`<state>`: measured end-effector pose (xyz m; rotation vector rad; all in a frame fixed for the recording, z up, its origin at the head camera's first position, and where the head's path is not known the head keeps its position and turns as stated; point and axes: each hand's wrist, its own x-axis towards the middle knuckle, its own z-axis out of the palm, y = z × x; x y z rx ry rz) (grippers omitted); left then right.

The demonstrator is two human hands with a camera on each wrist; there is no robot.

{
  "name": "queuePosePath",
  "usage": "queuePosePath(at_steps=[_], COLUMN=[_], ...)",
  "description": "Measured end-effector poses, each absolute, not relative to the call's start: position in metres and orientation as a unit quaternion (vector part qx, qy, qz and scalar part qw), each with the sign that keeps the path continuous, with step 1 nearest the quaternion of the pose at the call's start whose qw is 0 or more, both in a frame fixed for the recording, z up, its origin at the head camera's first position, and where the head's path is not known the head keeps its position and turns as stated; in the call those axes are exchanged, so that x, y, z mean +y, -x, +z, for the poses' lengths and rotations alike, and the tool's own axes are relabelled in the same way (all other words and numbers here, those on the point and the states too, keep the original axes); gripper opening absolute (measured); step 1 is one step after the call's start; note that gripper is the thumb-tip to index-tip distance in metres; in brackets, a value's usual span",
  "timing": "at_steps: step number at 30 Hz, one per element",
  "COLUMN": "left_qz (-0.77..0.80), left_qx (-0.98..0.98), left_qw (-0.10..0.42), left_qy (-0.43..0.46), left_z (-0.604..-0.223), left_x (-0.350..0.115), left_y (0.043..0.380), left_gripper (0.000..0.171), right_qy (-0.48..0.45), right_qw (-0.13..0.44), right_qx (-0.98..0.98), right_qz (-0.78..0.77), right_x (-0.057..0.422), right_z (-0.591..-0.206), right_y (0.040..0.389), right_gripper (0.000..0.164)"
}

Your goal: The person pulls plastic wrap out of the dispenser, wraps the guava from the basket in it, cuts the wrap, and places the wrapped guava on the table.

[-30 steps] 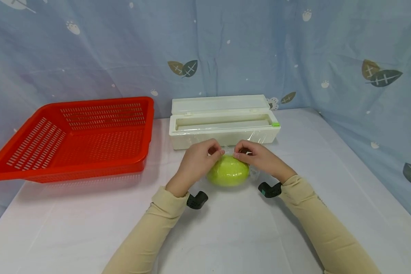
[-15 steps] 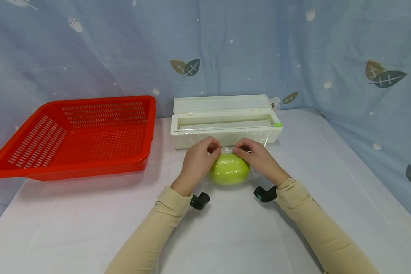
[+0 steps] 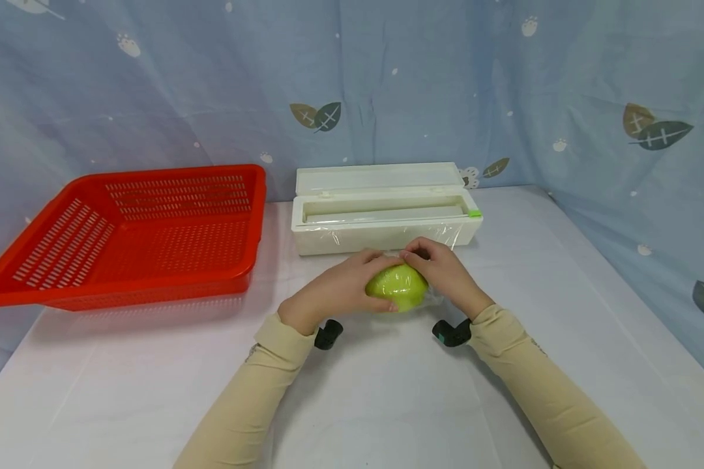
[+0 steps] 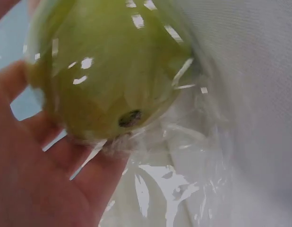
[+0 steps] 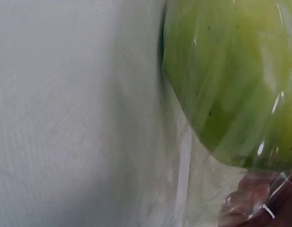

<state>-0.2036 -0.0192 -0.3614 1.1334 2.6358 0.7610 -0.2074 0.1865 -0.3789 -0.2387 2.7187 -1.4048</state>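
Fruit (image 3: pixel 397 288) gripped by half-curled left hand (image 3: pixel 343 285); right hand (image 3: pixel 442 270) pinches clear film (image 4: pixel 172 184).

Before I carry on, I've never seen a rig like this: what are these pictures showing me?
No robot here: a person's bare left hand and right hand. The wide picture comes from a head-worn camera; the two close ones from a left wrist camera and a right wrist camera. On the white-covered table stand a red basket, to the left, and an open white box. The left hand holds a green fruit covered in clear film; the right hand seems to pinch that film.
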Motion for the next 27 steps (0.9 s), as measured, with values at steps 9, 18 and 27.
queuePosePath(at_steps=[9,18,27], left_qz=[0.247,0.335,0.365], left_qx=[0.902,0.866,0.866], left_qw=[0.091,0.098,0.104], left_qy=[-0.342,-0.358,-0.326], left_z=[-0.363,-0.375,-0.379], left_x=[-0.019,-0.022,-0.021], left_y=[0.204,0.217,0.218], left_gripper=[0.078,0.068,0.07], right_qy=[0.105,0.256,0.27], right_qw=[0.014,0.07,0.111], right_qx=[0.885,0.868,0.876], right_qz=[-0.452,-0.419,-0.384], right_x=[0.192,0.198,0.201], right_z=[-0.373,-0.367,-0.376], right_y=[0.208,0.207,0.21], right_gripper=[0.036,0.034,0.068])
